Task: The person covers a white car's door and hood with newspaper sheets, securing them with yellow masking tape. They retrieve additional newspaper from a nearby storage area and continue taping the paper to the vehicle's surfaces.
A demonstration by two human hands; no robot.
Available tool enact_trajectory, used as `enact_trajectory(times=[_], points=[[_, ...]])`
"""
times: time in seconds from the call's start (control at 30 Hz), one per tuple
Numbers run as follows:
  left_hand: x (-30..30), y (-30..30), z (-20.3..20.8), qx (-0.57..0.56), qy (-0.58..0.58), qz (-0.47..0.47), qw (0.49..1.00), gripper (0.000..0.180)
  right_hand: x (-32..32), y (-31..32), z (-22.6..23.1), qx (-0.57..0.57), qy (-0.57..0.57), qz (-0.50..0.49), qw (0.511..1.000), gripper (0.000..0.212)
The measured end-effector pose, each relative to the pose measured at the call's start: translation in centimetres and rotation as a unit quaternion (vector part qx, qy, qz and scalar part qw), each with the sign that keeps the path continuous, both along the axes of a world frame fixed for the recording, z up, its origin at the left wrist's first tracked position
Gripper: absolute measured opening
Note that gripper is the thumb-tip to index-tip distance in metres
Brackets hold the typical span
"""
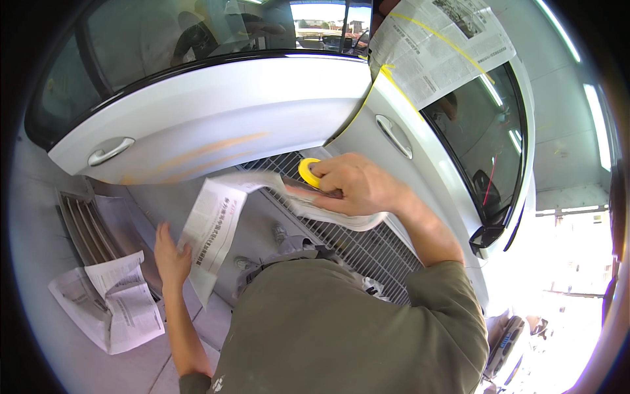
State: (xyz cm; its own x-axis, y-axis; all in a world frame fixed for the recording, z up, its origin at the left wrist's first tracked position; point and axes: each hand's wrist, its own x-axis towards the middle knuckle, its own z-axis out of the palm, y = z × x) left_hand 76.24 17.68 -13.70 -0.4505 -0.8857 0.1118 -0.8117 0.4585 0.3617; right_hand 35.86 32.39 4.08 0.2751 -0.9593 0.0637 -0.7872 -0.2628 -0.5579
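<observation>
My right hand point(359, 184) is closed on a roll of yellow masking tape point(308, 172) and on one end of a long newspaper strip point(213, 220). The strip bows across in front of me, and its other end bends downward beside my left hand point(172, 257). The fingers of that left hand are stretched and apart, with the thumb side at the paper's edge; I cannot tell whether they touch it. Beyond my hands stands a white car door point(230, 111), with tan patches on its lower part.
A second door point(400, 164) hangs at an angle on the right, newspaper point(446, 46) taped over its upper part. Below lies a metal floor grating point(367, 243). More newspaper sheets point(128, 302) rest by a rack point(85, 226) at left. Bright light enters at lower right.
</observation>
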Motion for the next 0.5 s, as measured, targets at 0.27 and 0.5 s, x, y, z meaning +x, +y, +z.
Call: enact_trajectory(times=[0.27, 0.5], points=[[-16.0, 1.9, 0.9, 0.318, 0.156, -0.444, 0.823, 0.033, -2.8, 3.3, 7.4, 0.157, 0.139, -0.016, 0.978, 0.034], [-16.0, 4.2, 6.7, 0.37, 0.158, -0.399, 0.824, 0.029, -4.1, 4.5, 2.9, -0.048, 0.28, -0.114, 0.952, 0.033]])
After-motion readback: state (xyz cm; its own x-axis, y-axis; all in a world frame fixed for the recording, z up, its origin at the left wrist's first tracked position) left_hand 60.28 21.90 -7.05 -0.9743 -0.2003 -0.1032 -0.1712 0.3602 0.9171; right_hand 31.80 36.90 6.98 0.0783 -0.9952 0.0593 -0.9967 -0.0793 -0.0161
